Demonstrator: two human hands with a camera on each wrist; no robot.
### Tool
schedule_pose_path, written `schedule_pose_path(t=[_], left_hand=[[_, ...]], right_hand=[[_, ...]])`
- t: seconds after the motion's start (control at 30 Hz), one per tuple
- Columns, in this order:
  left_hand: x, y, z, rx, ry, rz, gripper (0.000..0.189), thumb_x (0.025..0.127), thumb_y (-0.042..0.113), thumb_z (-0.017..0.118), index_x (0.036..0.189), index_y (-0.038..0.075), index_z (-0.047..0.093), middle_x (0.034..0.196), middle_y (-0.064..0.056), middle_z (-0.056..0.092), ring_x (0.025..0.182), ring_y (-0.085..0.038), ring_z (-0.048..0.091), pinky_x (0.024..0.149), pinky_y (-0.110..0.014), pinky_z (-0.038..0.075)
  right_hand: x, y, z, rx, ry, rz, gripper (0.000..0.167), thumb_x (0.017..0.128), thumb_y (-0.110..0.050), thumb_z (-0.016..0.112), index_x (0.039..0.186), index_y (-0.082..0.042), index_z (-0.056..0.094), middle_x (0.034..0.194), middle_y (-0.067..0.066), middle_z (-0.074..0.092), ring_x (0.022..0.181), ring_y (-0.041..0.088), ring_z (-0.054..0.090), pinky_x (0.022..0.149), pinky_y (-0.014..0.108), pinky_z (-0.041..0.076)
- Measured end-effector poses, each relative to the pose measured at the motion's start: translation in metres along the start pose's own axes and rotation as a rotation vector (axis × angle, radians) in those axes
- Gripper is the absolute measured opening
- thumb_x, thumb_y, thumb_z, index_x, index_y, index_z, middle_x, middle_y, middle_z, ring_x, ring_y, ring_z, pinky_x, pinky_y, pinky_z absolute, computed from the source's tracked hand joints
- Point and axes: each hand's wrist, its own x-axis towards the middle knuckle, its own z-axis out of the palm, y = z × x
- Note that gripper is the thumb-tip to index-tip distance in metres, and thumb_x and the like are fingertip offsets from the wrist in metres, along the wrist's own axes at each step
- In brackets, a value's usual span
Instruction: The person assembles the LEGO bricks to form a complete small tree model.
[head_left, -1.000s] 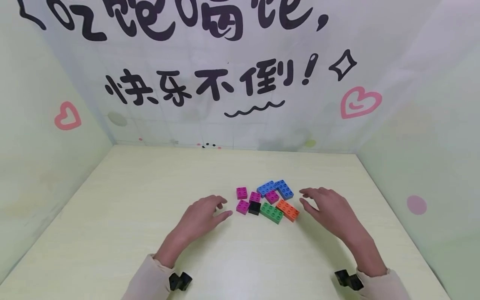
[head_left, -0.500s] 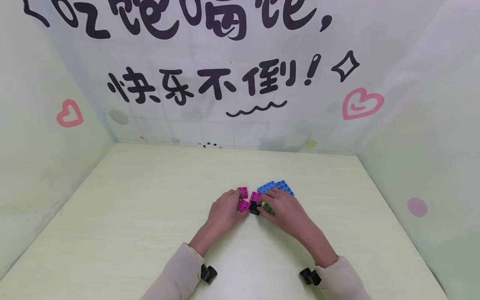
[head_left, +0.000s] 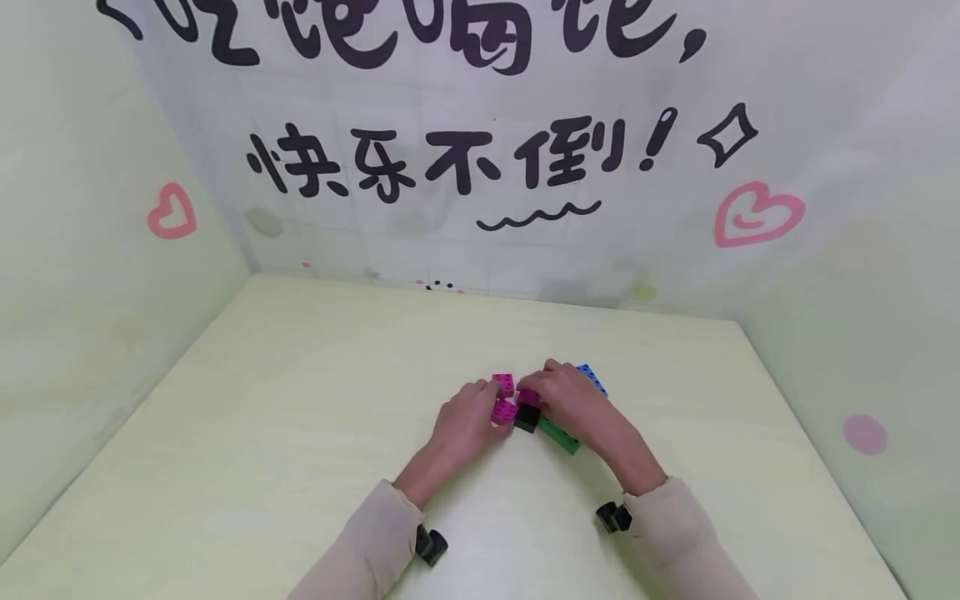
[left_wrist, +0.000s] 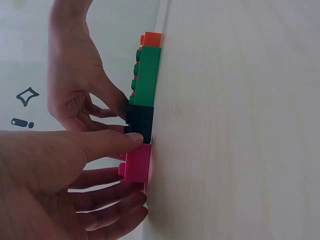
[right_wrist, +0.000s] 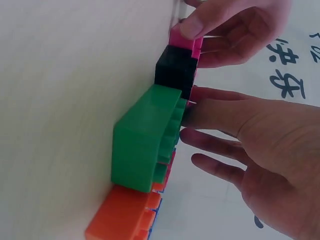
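With my left hand I pinch one square magenta plastic brick on the pale table, while my right hand is at the square black plastic brick just beside, and whether its fingers clamp anything I cannot tell.

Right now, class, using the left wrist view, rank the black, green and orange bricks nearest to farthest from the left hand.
1. Black brick, by the left hand
2. Green brick, beyond the black
3. Orange brick, beyond the green
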Motion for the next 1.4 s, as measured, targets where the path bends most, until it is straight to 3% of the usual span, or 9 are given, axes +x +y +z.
schedule_pose_path(t=[0.23,0.37,0.43,0.57,0.67,0.8,1.0,1.2,1.4], left_hand=[[0.000,0.003,-0.001,-0.013,0.012,0.002,0.051,0.080,0.028,0.082,0.120,0.006,0.059,0.098,-0.004,0.062,0.089,-0.022,0.058,0.064,-0.035,0.052],[-0.001,0.003,0.001,-0.031,0.004,-0.014,0.052,0.080,0.029,0.082,0.119,0.005,0.058,0.094,-0.004,0.060,0.087,-0.021,0.057,0.063,-0.032,0.050],[-0.001,0.003,0.001,-0.049,-0.003,-0.021,0.053,0.080,0.030,0.083,0.120,0.006,0.059,0.093,-0.003,0.059,0.087,-0.020,0.056,0.063,-0.030,0.050],[-0.001,0.003,0.001,-0.079,-0.002,-0.043,0.051,0.079,0.030,0.084,0.116,0.005,0.060,0.088,-0.002,0.057,0.082,-0.019,0.053,0.061,-0.030,0.047],[-0.001,0.003,0.000,-0.058,0.004,-0.056,0.049,0.079,0.032,0.083,0.112,0.004,0.061,0.084,-0.001,0.054,0.079,-0.019,0.050,0.058,-0.030,0.045],[0.001,0.004,0.000,-0.003,0.016,-0.043,0.045,0.080,0.037,0.081,0.104,0.004,0.062,0.083,-0.002,0.053,0.079,-0.019,0.049,0.057,-0.028,0.043],[0.003,0.006,0.003,0.027,0.030,-0.044,0.040,0.080,0.038,0.081,0.096,0.006,0.062,0.081,-0.002,0.051,0.077,-0.019,0.047,0.055,-0.027,0.042],[0.004,0.005,0.002,0.015,0.029,-0.057,0.037,0.078,0.035,0.083,0.093,0.006,0.064,0.079,0.000,0.051,0.076,-0.018,0.047,0.055,-0.027,0.042],[0.005,0.005,0.002,-0.024,0.027,-0.080,0.035,0.077,0.033,0.084,0.090,0.007,0.065,0.077,0.002,0.050,0.074,-0.017,0.047,0.055,-0.027,0.042]], right_hand=[[0.008,0.009,-0.005,-0.056,-0.022,-0.044,0.024,0.077,-0.011,0.084,0.100,-0.012,0.076,0.091,0.000,0.071,0.082,0.018,0.051,0.077,0.037,0.046],[0.003,0.012,-0.011,-0.090,0.049,-0.044,0.031,0.075,-0.021,0.087,0.101,-0.011,0.073,0.094,0.001,0.069,0.088,0.019,0.053,0.082,0.036,0.048],[-0.005,0.011,-0.016,-0.056,0.102,-0.017,0.038,0.074,-0.024,0.088,0.105,-0.011,0.071,0.098,0.001,0.068,0.092,0.019,0.054,0.083,0.034,0.050],[-0.031,0.006,-0.026,0.113,0.171,0.028,0.046,0.073,-0.018,0.088,0.113,-0.011,0.068,0.102,0.003,0.065,0.093,0.018,0.059,0.075,0.031,0.054],[-0.051,-0.001,-0.032,0.192,0.152,0.052,0.046,0.074,-0.019,0.087,0.115,-0.012,0.068,0.102,0.000,0.064,0.090,0.016,0.061,0.072,0.028,0.054],[-0.071,-0.009,-0.030,0.204,0.056,0.093,0.040,0.075,-0.025,0.086,0.111,-0.016,0.070,0.101,-0.005,0.064,0.090,0.013,0.060,0.073,0.026,0.053],[-0.087,-0.013,-0.015,0.334,-0.081,0.138,0.031,0.079,-0.025,0.083,0.107,-0.019,0.071,0.103,-0.010,0.061,0.092,0.012,0.056,0.077,0.027,0.052],[-0.090,-0.007,-0.007,0.426,-0.095,0.145,0.029,0.080,-0.024,0.083,0.105,-0.018,0.071,0.099,-0.012,0.060,0.088,0.010,0.055,0.075,0.028,0.052],[-0.090,-0.004,-0.003,0.392,-0.087,0.132,0.028,0.080,-0.026,0.082,0.104,-0.017,0.071,0.095,-0.012,0.061,0.085,0.008,0.056,0.074,0.027,0.052]])
